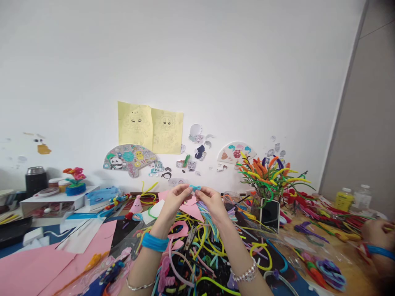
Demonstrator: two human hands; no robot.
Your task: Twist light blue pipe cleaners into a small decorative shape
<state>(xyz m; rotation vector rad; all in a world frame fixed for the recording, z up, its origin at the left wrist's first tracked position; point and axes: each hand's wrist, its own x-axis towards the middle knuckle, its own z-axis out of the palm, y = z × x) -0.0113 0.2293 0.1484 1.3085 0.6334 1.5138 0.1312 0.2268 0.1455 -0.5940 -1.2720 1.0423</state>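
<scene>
While left hand (176, 197) and right hand (212, 201) pinch a small blue twist (195, 188), heaped, fuzzy pipe cleaners (214, 231) below

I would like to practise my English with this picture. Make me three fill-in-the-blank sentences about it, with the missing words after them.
1. The piece held by the left hand and the right hand is ____ in colour.
2. The beaded bracelet is around the ____ wrist.
3. The grey fan shows a black-and-white ____.

Missing words: blue; right; panda.
</scene>
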